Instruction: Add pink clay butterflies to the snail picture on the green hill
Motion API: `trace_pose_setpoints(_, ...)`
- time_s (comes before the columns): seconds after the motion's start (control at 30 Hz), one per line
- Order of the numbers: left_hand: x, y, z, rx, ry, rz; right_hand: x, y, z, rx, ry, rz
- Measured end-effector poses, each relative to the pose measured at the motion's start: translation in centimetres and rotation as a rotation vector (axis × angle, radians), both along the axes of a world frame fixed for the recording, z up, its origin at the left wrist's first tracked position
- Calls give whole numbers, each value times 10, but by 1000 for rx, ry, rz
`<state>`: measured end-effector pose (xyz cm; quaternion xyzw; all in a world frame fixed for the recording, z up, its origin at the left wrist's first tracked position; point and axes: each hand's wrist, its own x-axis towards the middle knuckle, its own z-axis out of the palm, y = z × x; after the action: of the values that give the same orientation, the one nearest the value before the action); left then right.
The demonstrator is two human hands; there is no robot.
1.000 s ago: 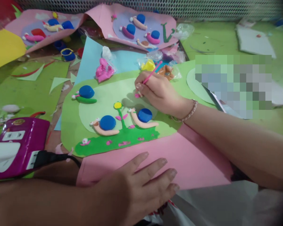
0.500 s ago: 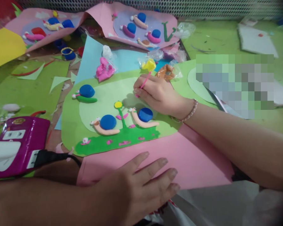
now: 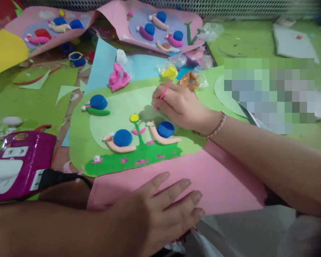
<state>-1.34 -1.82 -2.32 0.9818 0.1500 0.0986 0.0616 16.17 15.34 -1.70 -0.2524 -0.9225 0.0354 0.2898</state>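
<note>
Clay snail picture (image 3: 115,98) lies face up across pink paper (image 3: 216,178) in the head view, its upper side near soft lumps of pink clay (image 3: 119,77), yellow clay (image 3: 170,72) and brown clay (image 3: 187,80), all partly in clear wrapping. The right hand (image 3: 180,103), a bracelet (image 3: 221,125) at its wrist, grasps a thin pink stick (image 3: 166,90) between thumb and fingers over the pale centre; the lower tip, close to a bit of pink, is partly hidden. The left hand (image 3: 155,210) is released, palm down with fingers spread over the lower pink paper, holding nothing that shows.

The work looks well advanced: three snails, a yellow-headed flower (image 3: 134,117) and a green strip (image 3: 115,165) dotted with pink are in place. How much is left cannot be told, and the right hand covers part of the surface.

Smooth, glossy blue domes form the shells. A green snail (image 3: 97,111) sits at upper left, while a left peach snail (image 3: 121,149) and a right peach snail (image 3: 163,140) flank the flower, their rolled bodies rounded and tapering. The strip is pressed flat with a ragged upper edge. Behind, two snail scenes (image 3: 111,16) show on pink sheets that rise and buckle where they meet.
</note>
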Motion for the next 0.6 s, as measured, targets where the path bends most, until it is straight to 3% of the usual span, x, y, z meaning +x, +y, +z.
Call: trace_pose_setpoints(0.6,0,-1,-1,15,15,0,0,1,0,-24,-14,14)
